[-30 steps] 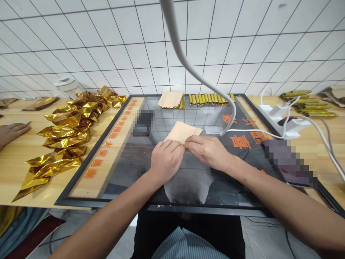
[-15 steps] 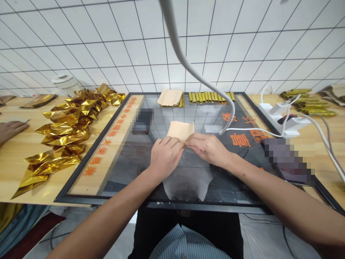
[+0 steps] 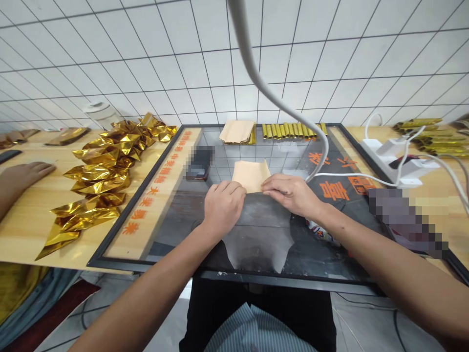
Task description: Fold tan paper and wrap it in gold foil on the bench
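A small tan sheet of paper (image 3: 251,175) lies at the middle of the dark glass panel (image 3: 256,244). My left hand (image 3: 224,205) is closed on its near left corner, fingers curled. At the near right corner my right hand (image 3: 287,193) pinches the paper between thumb and fingers. The near edge of the sheet runs between the two hands, and its far edge curls up slightly. Beyond it is a stack of tan paper sheets (image 3: 237,132) with gold showing at the right side. Beside that stack stretches a row of gold paper rolls (image 3: 293,130).
Folded gold foil pieces (image 3: 106,166) are heaped on the wooden table at left, near another person's hand (image 3: 31,173). A white cable (image 3: 264,83) hangs over the panel. Power strips (image 3: 395,164), a phone (image 3: 200,164) and more gold rolls (image 3: 428,137) lie around.
My hands have moved apart along the paper's near edge, and more of the sheet shows between them. The whole view has shifted slightly, with things appearing further right.
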Available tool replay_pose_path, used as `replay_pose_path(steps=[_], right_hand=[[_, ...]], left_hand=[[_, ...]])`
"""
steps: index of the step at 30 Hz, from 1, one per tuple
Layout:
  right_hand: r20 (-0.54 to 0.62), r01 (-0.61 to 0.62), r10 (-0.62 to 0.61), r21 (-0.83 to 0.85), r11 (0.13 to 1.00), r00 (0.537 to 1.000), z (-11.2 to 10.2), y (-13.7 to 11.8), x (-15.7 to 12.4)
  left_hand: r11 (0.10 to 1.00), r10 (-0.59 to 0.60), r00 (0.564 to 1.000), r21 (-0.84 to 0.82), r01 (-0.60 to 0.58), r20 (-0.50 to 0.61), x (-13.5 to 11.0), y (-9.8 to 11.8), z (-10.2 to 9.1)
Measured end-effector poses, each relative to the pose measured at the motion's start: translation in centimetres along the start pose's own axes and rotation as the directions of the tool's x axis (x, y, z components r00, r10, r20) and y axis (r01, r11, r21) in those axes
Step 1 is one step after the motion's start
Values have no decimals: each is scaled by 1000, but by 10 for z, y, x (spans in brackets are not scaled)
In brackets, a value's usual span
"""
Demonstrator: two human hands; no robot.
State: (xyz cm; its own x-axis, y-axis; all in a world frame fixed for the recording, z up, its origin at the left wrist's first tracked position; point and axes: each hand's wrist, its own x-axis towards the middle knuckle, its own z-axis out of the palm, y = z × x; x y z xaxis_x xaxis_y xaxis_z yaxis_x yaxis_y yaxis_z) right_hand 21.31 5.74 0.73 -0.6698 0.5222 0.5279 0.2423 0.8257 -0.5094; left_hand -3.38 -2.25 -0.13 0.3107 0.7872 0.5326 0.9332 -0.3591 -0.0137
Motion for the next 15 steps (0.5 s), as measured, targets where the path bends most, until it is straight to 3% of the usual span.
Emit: replay_pose_path(steps=[9,15], right_hand=[[1,-9,9,2,1000,1000,-4,9,-1],[41,-42,46,-88,995,998,-11,20,-3]], left_hand=[[999,-31,999,6,31,42,1,-5,-2],[999,-38,999,28,38,4,-2,-11,-1]])
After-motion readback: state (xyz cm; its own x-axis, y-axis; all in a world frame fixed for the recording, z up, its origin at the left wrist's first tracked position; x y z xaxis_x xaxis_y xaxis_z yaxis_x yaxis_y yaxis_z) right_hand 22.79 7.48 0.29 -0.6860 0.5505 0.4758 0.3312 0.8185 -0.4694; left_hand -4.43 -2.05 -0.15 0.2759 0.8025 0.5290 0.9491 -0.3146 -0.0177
